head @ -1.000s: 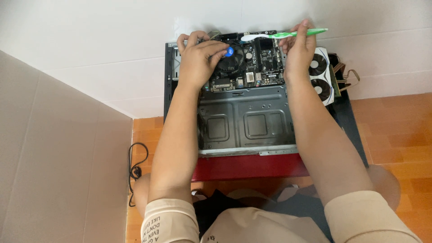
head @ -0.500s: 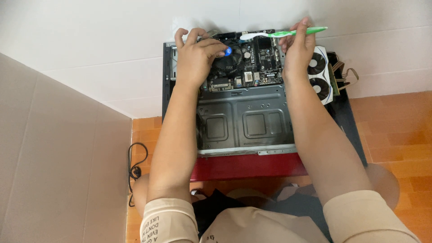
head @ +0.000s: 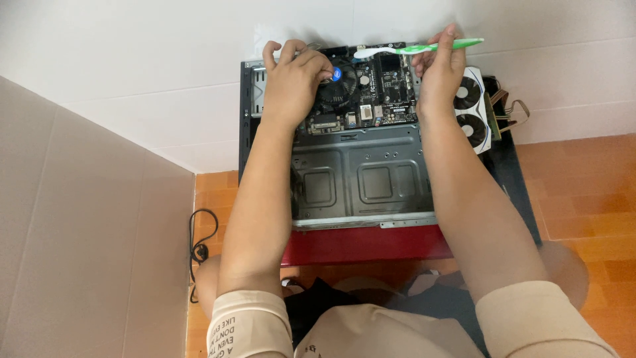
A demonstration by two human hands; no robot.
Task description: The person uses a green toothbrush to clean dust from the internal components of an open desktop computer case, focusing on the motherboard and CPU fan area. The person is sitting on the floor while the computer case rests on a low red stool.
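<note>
The computer case [head: 361,179] lies open with its side panel off, and the motherboard [head: 371,93] sits at its far edge, with a twin-fan graphics card [head: 476,109] out and lying just beside the case's right edge. By the look of it, cleaning is under way but unfinished. The right hand [head: 438,69] pinches a green toothbrush [head: 417,48] mid-handle, bristles reaching left over the board's far edge, while the left hand [head: 295,79] curls its fingers onto the cooler fan [head: 339,89] near the far-left corner.

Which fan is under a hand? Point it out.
The black cooler fan with the blue hub, on the motherboard: the left hand rests on it. The two white card fans lie uncovered beside the case.
</note>
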